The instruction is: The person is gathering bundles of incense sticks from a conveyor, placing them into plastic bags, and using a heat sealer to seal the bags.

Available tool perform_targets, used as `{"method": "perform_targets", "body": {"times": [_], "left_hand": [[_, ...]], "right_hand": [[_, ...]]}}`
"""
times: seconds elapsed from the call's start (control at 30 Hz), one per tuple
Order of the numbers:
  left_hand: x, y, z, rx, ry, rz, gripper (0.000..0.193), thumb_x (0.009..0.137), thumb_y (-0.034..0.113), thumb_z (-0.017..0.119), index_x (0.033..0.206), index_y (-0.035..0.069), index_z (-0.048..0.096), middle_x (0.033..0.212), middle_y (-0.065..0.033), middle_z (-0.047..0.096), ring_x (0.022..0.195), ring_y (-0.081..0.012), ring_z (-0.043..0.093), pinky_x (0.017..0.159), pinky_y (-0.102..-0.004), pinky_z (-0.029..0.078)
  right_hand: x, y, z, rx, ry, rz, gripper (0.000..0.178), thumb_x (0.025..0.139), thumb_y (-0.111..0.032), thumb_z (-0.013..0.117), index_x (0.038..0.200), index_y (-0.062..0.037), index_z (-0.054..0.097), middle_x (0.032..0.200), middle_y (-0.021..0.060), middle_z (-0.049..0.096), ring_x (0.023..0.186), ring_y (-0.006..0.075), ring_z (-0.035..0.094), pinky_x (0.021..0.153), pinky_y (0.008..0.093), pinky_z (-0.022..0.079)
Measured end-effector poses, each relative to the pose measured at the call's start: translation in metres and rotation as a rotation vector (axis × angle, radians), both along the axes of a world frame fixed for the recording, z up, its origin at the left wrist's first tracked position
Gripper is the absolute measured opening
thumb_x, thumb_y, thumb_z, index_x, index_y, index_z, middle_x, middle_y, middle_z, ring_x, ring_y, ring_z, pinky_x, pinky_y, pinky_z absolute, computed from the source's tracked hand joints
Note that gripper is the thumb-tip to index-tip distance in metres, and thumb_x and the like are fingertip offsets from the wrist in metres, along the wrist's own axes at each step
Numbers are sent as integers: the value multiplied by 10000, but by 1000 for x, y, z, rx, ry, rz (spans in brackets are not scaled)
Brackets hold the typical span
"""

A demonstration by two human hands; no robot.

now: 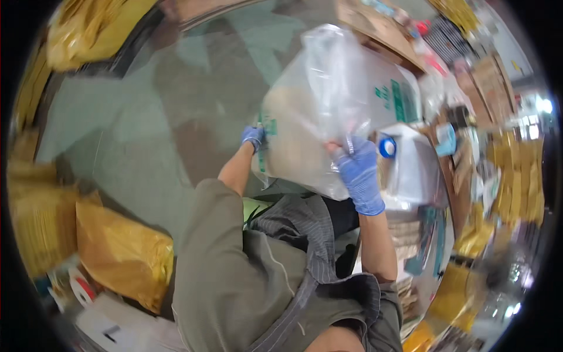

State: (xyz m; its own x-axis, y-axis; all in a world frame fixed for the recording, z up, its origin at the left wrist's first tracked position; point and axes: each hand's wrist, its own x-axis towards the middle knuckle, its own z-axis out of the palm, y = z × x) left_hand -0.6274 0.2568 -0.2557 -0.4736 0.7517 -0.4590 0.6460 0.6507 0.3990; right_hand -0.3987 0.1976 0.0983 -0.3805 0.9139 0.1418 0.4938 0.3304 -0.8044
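Observation:
A large clear plastic bag (305,117) with green printing hangs in front of me. Something tan shows through its lower part, though I cannot make out whether it is inside or behind. My left hand (253,138), in a blue knit glove, is closed on the bag's left edge. On the other side my right hand (360,179), gloved alike with bare fingertips, pinches the gathered plastic near the bag's right side. The bag's upper part bunches into a shiny fold above the right hand.
A white plastic-wrapped box with a blue-rimmed roll (387,148) stands just right of my right hand. Yellow wrapped packages (123,252) lie at the left, and more yellow bundles (519,182) at the far right. A cluttered bench with cardboard (492,88) runs along the right.

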Motion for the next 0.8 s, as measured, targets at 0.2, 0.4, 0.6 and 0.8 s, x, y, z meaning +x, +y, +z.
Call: {"method": "perform_targets", "body": {"times": [0.2,0.4,0.6,0.8], "left_hand": [[127,17,38,102,-1699,-6,476,887,351,420,1210,6,479,1179,-160,529,1085,-260,506,956,-359,368],[124,-98,80,-188,-1329,-804,403,880,266,454,1170,-10,496,1134,-147,548,1042,-226,524,922,-331,387],[232,-140,183,-47,-968,-1278,332,873,181,488,1131,-26,513,1089,-134,566,999,-193,542,888,-303,407],[409,-184,241,70,-854,-1620,280,864,118,531,1103,-28,527,958,-82,609,881,-129,573,814,-253,442]], "right_hand": [[88,-64,130,321,776,137,256,891,-213,495,916,32,565,949,141,615,873,320,589,764,348,476],[189,-229,140,631,673,-355,296,891,-250,478,939,32,555,943,137,597,877,299,577,782,345,464],[229,-307,120,760,675,-473,336,892,-287,461,961,31,546,938,132,579,881,279,565,800,341,453],[237,-349,98,804,727,-459,377,893,-323,445,984,31,537,933,127,561,885,259,553,818,338,441]]}}
